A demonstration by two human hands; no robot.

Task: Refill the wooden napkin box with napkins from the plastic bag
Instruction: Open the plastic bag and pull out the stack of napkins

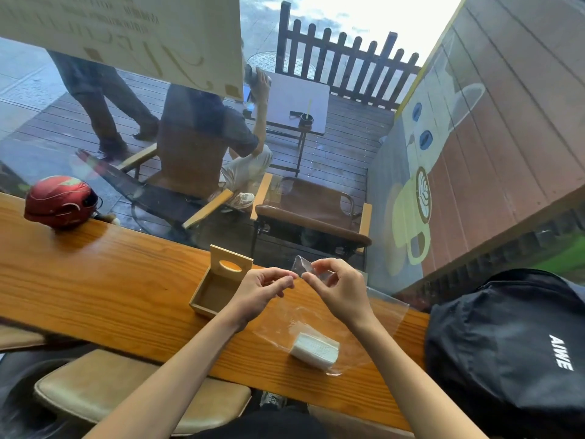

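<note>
While the stack of white paper napkins [315, 349] sits down at the closed end of the clear plastic bag [373, 308], both hands are up at the bag's mouth, working it open above the long glossy wooden counter [95, 280]. The left hand [262, 288] has its fingertips drawn together in a pinch at one edge of the film; the right hand [337, 285] pinches the other edge, thumb and forefinger clamped on a raised flap of plastic. The two pinches are almost touching, so I read this as the opening step: the mouth is being parted, and nothing has come out yet.

Just to the left of the hands stands the small pale wooden napkin box [210, 293], its lid [231, 264] with the oval slot tipped upright at the far side. From here the tray looks bare inside, ready to receive.

Next, in my judgement, the film needs to be spread wide enough for one hand to slide in, or the bag tipped so the stack slides toward the mouth. That thin film will cling and crumple, so a firm hold on one lip while the other hand reaches in looks the sensible call. The napkins must then go squarely into the tray, left of where they now lie.

A red helmet [60, 202] rests far left on the counter, a black backpack [509, 346] sits at the right.
</note>
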